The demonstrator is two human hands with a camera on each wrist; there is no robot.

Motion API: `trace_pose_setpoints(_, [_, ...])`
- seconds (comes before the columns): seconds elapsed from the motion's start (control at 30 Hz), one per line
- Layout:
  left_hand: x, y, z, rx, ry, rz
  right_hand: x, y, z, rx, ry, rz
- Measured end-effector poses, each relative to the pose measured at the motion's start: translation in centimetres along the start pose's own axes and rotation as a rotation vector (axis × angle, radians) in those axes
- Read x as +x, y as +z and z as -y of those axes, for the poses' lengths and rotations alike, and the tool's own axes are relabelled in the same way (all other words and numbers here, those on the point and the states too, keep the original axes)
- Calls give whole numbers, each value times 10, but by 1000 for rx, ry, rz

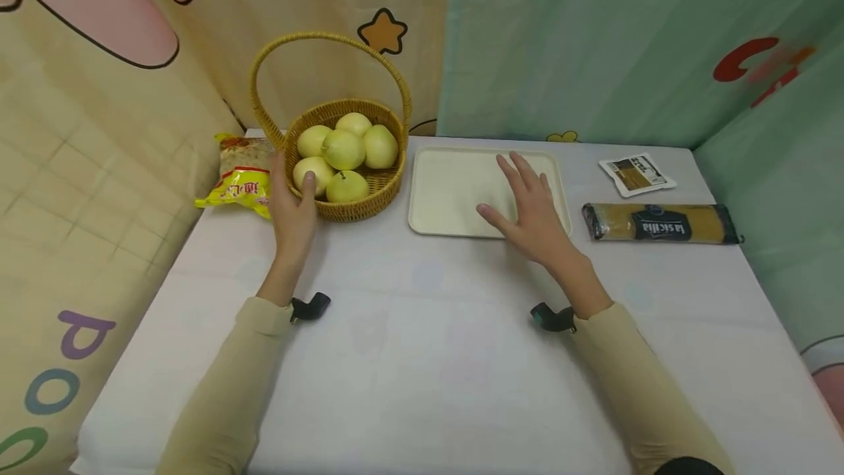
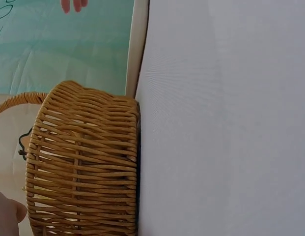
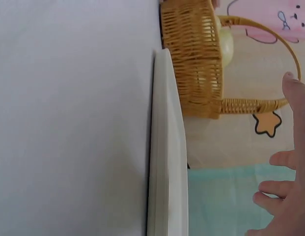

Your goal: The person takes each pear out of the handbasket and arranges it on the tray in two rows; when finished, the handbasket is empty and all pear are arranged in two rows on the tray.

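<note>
In the head view a wicker basket [image 1: 359, 211] with a tall arched handle stands at the back left, holding several pale yellow-green pears [image 1: 343, 149]. My left hand [image 1: 292, 215] is at the basket's left rim, fingers fairly straight along the outer side and thumb over the rim near a pear. In the left wrist view the thumb [image 2: 14, 211] shows right at the rim of the wicker. My right hand [image 1: 532, 218] hovers over the right part of a cream rectangular tray [image 1: 455, 193], fingers spread and holding nothing. The tray lies flat beside the basket.
A yellow food bag [image 1: 244, 174] lies left of the basket, partly hidden by it and my left hand. Right of the tray lie a small white-edged sachet [image 1: 636, 174] and a long pack of pasta [image 1: 662, 223]. Printed curtains [image 1: 574, 42] enclose the white table [image 1: 422, 372].
</note>
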State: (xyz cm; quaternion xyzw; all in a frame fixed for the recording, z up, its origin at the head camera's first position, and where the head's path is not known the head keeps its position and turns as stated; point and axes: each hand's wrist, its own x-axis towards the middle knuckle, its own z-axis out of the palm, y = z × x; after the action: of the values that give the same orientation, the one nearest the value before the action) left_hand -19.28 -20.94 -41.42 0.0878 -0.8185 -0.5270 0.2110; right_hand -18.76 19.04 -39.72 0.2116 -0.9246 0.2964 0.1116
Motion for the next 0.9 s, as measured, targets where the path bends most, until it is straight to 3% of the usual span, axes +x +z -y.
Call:
trace_pose_setpoints(0.27, [-4,9,11,-108,20,-17,35,31,31,76,-110,73])
trace_pose_setpoints(0.37, [-9,8,12,-144,-9,-7,46,43,44,103,-140,102])
trace_pose_setpoints(0.53, [-20,3,-3,-193,-42,-13,62,58,64,137,-176,135])
trace_pose_setpoints(0.63, [-26,2,-13,-212,-20,-21,70,64,75,167,-184,129])
trace_pose_setpoints(0.9, [-29,6,-15,-210,50,-65,86,81,97,235,-202,139])
